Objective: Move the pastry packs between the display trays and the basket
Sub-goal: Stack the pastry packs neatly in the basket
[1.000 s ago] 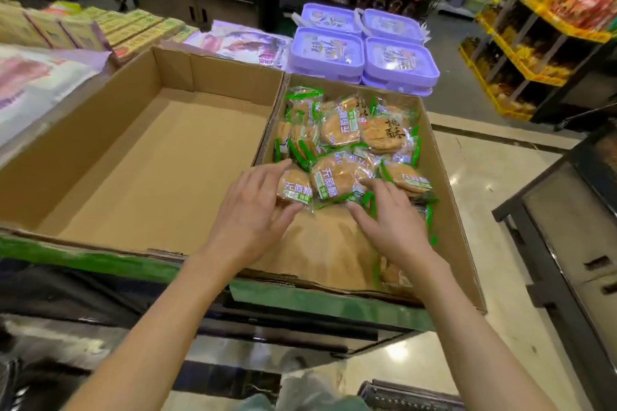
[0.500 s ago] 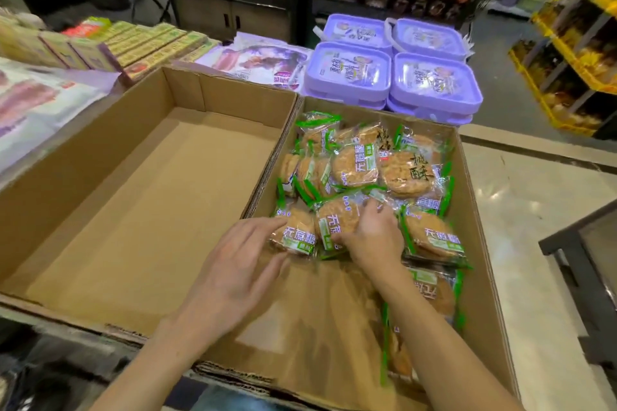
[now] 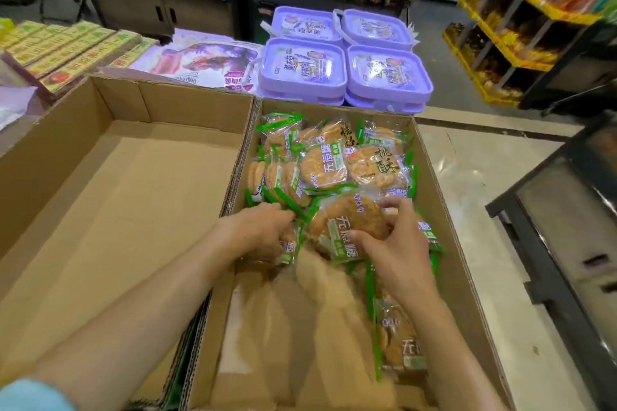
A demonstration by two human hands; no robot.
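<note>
Fingers of right hand (image 3: 397, 253) curled — gripping pastry pack (image 3: 347, 223).

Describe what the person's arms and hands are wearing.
Both forearms are bare, and neither the left hand nor the right hand wears a glove, ring or watch that shows. A light blue sleeve edge shows at the bottom left corner, on the left arm.

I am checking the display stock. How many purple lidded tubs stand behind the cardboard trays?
4 on top: back left, back right, front left, front right. The front ones sit on more tubs, mostly hidden.
</note>
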